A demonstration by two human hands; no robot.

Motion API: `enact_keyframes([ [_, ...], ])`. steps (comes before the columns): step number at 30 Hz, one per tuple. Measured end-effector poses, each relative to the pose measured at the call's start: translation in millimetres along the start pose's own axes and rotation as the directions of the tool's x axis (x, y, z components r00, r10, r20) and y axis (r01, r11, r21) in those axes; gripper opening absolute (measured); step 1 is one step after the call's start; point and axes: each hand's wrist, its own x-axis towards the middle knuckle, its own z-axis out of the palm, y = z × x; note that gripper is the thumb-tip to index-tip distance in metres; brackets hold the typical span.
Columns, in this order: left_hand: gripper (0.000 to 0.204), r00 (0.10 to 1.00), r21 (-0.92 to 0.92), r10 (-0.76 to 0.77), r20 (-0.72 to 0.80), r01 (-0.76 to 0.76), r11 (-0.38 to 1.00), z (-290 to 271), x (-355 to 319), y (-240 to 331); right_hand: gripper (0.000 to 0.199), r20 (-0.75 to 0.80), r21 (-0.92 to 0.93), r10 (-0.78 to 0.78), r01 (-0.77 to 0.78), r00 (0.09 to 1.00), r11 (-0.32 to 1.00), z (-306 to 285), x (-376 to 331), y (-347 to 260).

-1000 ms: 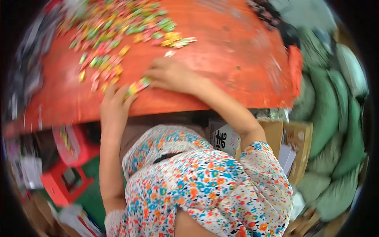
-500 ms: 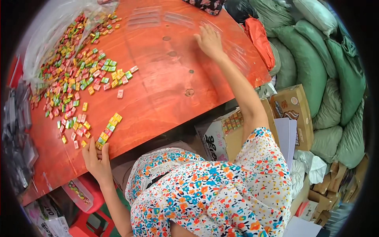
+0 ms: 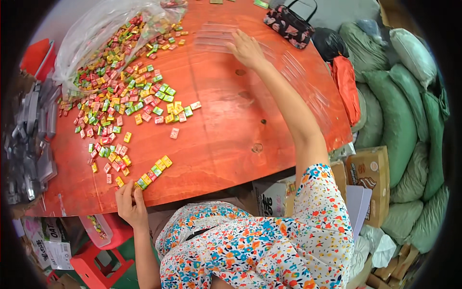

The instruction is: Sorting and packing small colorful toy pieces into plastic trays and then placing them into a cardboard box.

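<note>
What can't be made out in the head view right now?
Head view:
Right hand: whether it grips the clear strips; they look too faint.
Packets deep in the plastic bag: upper ones cover them.
Contents of the green sacks: opaque walls.
Flowered shirt: lower edge cuts it off.

Left hand (image 3: 133, 206) at the near edge of the red bench (image 3: 216, 144), fingers (image 3: 127, 193) right at the end of a tidy row of small coloured packets (image 3: 156, 170)! Right hand (image 3: 248, 51) stretched far out by the clear plastic sleeves (image 3: 211, 43), while a loose heap (image 3: 134, 91) spreads from the clear bag (image 3: 91, 36)
</note>
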Motion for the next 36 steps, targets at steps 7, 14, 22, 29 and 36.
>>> enact_keyframes([
  [7,0.017,0.999,-0.01,-0.038,-0.002,0.038,0.999,4,3,3,0.068,0.143,-0.15,0.127,-0.106,0.981,0.983,32,92,-29],
  [14,0.017,0.998,-0.032,-0.058,-0.007,0.058,0.998,3,3,4,0.064,0.139,-0.103,0.056,-0.042,0.989,0.994,58,63,-43],
  [22,0.016,0.999,-0.03,-0.037,0.018,0.038,0.999,2,4,4,0.059,0.038,-0.077,0.048,-0.045,0.998,0.996,28,-55,-64],
  [29,0.02,1.0,-0.085,-0.004,-0.017,0.003,0.996,1,10,1,0.054,0.104,-0.207,0.012,0.01,0.994,0.978,-26,-177,-79],
  [36,0.039,0.982,-0.157,-0.082,0.168,0.108,0.982,-14,11,6,0.054,0.053,-0.164,0.003,0.006,0.999,0.986,-45,-233,-122],
])
